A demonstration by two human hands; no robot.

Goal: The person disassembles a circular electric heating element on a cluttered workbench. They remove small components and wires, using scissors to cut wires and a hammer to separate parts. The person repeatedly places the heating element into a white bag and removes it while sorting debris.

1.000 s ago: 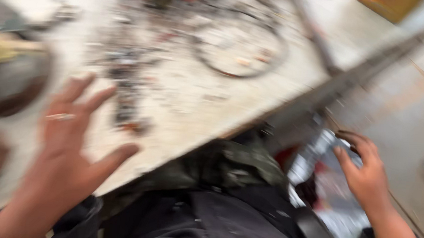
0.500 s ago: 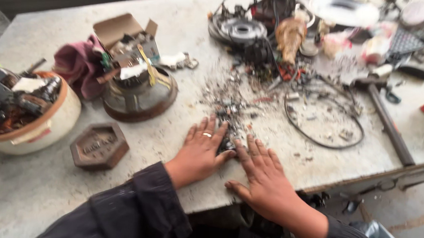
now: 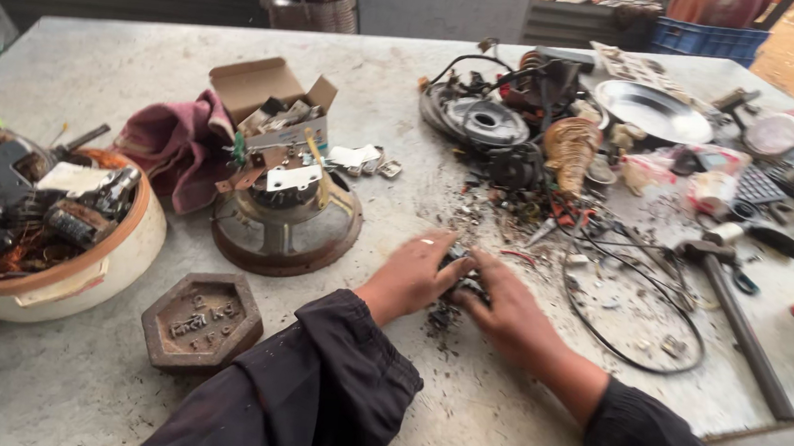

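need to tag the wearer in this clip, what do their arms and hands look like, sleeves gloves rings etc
Both hands are bare, no gloves: left hand, right hand. Each arm wears a long, loose dark sleeve, nearly black, bunched at the wrist: left sleeve, right sleeve. No watch or ring can be made out.

You wear a dark, near-black top with long, loose sleeves. Your left sleeve (image 3: 311, 385) bunches in thick folds just above the wrist, its cuff wide and slightly rumpled, and the cloth looks like a heavy woven or jacket fabric with a dull, matt finish. Your right sleeve (image 3: 647, 445) is the same dark cloth and ends at the forearm in a plain cuff. Your left hand (image 3: 409, 275) and right hand (image 3: 507, 310) are bare, without gloves. No watch or wristband shows at either wrist.
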